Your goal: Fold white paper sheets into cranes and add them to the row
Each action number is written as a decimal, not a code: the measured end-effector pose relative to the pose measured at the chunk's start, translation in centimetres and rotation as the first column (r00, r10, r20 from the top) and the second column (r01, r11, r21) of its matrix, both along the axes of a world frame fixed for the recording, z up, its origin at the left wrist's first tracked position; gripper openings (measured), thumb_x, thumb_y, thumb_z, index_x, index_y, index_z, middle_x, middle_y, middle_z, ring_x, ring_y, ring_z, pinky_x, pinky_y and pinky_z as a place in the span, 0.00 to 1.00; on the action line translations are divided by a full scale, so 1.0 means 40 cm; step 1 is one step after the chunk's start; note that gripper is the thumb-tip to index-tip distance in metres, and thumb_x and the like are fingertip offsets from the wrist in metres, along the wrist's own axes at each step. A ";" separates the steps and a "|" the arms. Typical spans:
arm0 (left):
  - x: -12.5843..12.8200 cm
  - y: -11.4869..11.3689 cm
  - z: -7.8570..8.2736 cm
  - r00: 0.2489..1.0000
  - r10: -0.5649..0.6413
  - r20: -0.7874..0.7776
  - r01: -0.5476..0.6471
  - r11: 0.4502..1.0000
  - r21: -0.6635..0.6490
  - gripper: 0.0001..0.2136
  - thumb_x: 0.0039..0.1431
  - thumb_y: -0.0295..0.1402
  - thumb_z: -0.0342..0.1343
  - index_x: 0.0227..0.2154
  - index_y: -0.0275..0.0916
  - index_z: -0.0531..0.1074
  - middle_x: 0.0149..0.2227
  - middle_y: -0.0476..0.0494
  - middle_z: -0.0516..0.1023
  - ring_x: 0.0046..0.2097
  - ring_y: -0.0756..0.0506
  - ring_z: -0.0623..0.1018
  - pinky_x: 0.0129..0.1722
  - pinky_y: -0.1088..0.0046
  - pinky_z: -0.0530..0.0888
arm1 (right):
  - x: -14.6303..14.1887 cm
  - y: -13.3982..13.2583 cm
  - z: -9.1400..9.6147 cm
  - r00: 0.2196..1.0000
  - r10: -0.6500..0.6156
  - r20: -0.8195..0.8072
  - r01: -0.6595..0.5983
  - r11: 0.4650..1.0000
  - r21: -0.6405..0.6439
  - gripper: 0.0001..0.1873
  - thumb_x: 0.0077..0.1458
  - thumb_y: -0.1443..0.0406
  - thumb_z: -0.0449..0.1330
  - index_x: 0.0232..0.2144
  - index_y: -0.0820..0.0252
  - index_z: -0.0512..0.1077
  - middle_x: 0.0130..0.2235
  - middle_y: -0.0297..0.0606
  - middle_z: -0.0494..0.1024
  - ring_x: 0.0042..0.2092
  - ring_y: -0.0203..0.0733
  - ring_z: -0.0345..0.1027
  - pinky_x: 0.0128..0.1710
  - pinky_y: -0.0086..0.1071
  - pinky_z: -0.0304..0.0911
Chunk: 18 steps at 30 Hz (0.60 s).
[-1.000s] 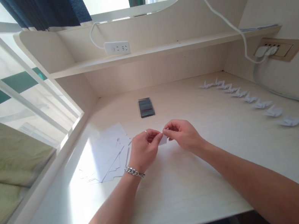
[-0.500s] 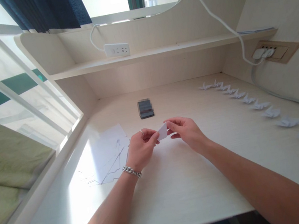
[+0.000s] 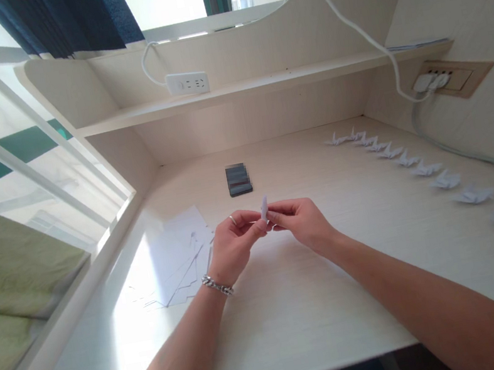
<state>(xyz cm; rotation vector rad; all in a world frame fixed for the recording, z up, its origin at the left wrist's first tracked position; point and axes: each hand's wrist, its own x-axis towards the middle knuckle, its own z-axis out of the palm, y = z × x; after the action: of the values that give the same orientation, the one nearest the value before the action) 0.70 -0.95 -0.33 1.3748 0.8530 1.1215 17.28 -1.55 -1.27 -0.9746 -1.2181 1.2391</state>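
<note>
The small folded paper (image 3: 264, 208), held flat half a second earlier, is now turned upright, edge-on. It is pinched above the tabletop (image 3: 296, 304) between the left hand (image 3: 234, 244) and right hand (image 3: 300, 221), fingertips meeting.

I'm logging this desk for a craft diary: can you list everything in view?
desk: one, pale wood, fills the foreground
folded paper piece: one, white, pinched in the air over the desk
paper sheets: a loose pile, white, left part of the desk
paper cranes: about eleven, white, in a row along the desk's right side
phone: one, dark, flat on the desk, further back
power strip: one, white, on the shelf
wall socket: one, tan, right wall, white plugs in it
left hand: ring and silver bracelet, pinching the piece
right hand: bare, pinching the piece
</note>
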 end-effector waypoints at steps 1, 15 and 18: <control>0.000 0.000 0.000 1.000 -0.015 0.013 0.015 1.000 -0.001 0.13 0.48 0.37 0.68 0.34 0.35 0.76 0.31 0.42 0.82 0.36 0.45 0.81 0.40 0.66 0.76 | -0.002 -0.001 0.000 1.000 -0.018 -0.011 0.018 1.000 0.002 0.16 0.46 0.55 0.68 0.37 0.57 0.82 0.31 0.36 0.81 0.34 0.40 0.72 0.40 0.38 0.69; 0.000 0.004 -0.014 0.998 0.002 0.063 -0.003 1.000 0.016 0.12 0.45 0.32 0.70 0.33 0.36 0.75 0.52 0.37 0.76 0.41 0.44 0.82 0.44 0.64 0.77 | -0.019 -0.008 -0.005 0.983 -0.180 0.044 0.176 0.980 0.090 0.11 0.46 0.58 0.68 0.30 0.59 0.78 0.30 0.38 0.80 0.33 0.42 0.73 0.36 0.37 0.68; 0.001 0.006 -0.011 0.996 0.008 0.089 -0.007 1.000 -0.010 0.13 0.44 0.32 0.70 0.32 0.35 0.76 0.43 0.40 0.80 0.39 0.45 0.81 0.43 0.65 0.77 | -0.020 -0.007 -0.008 0.985 -0.166 0.044 0.161 0.981 0.109 0.11 0.47 0.59 0.68 0.29 0.60 0.75 0.28 0.37 0.78 0.32 0.41 0.73 0.34 0.36 0.68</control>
<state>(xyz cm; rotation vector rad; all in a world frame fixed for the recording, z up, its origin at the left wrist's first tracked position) 0.75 -0.71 -0.79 1.3049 0.7987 1.1747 16.47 -1.84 -1.57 -1.0140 -1.2065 1.0165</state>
